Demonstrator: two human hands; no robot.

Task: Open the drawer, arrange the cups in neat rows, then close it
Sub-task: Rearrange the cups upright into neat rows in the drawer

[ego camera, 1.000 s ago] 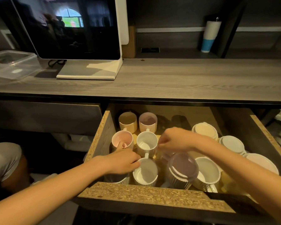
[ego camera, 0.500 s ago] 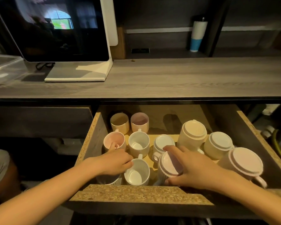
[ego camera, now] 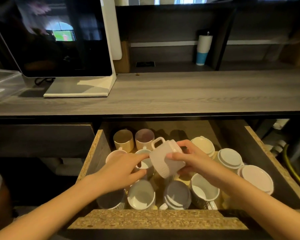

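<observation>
dim indoor | screen (ego camera: 59, 35) glare | edges warped | slight blur

Both my forearms reach forward and inward. My right hand (ego camera: 189, 160) is curled in a grip, thumb on the near side, fingers wrapped behind. My left hand (ego camera: 121, 168) lies palm down, fingers stretched toward the right.

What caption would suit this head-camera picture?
Right hand lifts a tilted white mug above the open drawer of cups; left hand reaches alongside.
</observation>
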